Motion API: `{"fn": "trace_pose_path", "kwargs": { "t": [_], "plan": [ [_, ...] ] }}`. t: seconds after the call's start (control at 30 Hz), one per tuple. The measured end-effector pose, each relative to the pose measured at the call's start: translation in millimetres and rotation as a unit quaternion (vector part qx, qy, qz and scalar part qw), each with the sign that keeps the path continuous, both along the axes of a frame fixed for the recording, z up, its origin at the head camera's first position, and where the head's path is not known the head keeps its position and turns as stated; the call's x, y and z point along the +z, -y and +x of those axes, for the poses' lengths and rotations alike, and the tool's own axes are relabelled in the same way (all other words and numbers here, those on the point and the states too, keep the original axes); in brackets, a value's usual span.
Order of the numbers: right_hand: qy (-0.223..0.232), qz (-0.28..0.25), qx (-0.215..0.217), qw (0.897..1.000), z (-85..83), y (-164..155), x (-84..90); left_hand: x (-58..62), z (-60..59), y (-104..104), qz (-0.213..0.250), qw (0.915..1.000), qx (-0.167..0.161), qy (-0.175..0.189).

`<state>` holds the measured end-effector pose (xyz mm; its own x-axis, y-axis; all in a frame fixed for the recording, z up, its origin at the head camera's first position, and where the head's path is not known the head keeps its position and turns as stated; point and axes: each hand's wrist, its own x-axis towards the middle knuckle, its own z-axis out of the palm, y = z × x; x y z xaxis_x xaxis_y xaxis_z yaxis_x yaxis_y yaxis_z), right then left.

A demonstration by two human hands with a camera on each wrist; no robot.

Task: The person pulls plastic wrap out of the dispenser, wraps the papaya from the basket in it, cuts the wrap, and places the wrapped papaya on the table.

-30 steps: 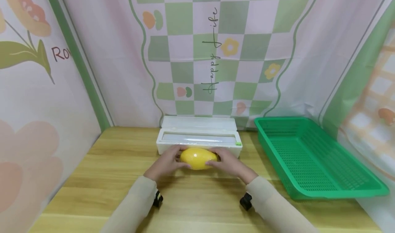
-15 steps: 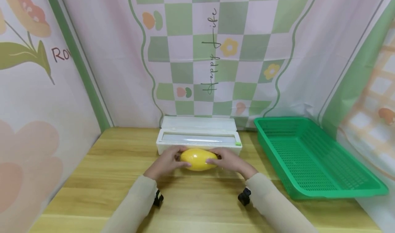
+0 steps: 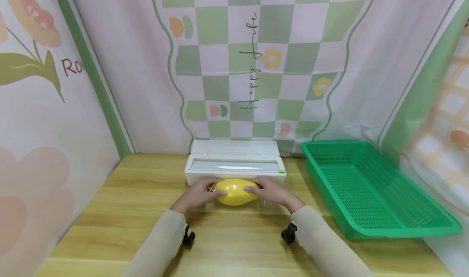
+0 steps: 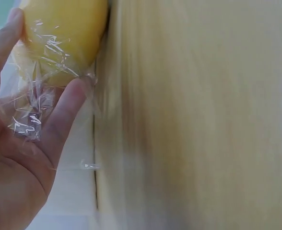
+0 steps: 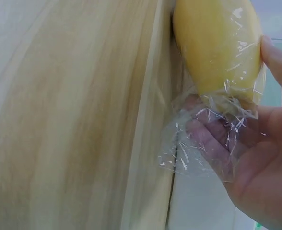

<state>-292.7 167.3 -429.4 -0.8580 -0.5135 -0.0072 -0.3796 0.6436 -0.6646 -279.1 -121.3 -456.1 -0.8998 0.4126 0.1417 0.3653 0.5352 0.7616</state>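
Both hands cup the ends of the yellow oval mango (image 3: pixel 235 191): left hand (image 3: pixel 198 195) and right hand (image 3: pixel 272 193) curl round it, pressing clear cling film (image 5: pixel 213 139) snug against its skin.

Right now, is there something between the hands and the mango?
Yes, a thin clear film. Wrinkled plastic wrap covers the mango, and it lies between the fruit and the fingers of both the left hand and the right hand. Nothing else visible separates them.
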Motion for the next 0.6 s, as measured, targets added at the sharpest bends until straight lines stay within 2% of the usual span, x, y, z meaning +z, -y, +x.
{"fn": "trace_pose_path", "kwargs": {
  "t": [0.13, 0.23, 0.43, 0.53, 0.6],
  "plan": [
    [0.027, -0.003, -0.012, 1.0, 5.9, -2.2, 6.1, 4.6, 3.1, 0.7, -0.001, 0.9996, -0.01, 0.027],
    [0.05, 0.002, -0.001, 0.999, 12.0, -4.8, 11.2, 7.7, 7.0, 2.2, 0.005, 0.9979, -0.03, 0.058],
    [0.126, 0.012, 0.033, 0.991, 20.8, -11.7, 17.1, 13.8, 18.6, 5.5, 0.005, 0.9866, -0.065, 0.15],
    [0.151, 0.025, 0.049, 0.987, 24.3, -13.7, 19.0, 17.9, 23.7, 6.6, -0.011, 0.9825, -0.071, 0.172],
    [0.149, 0.044, 0.056, 0.986, 25.6, -14.6, 20.0, 20.8, 26.5, 6.8, -0.017, 0.9804, -0.071, 0.183]
  ]
}}
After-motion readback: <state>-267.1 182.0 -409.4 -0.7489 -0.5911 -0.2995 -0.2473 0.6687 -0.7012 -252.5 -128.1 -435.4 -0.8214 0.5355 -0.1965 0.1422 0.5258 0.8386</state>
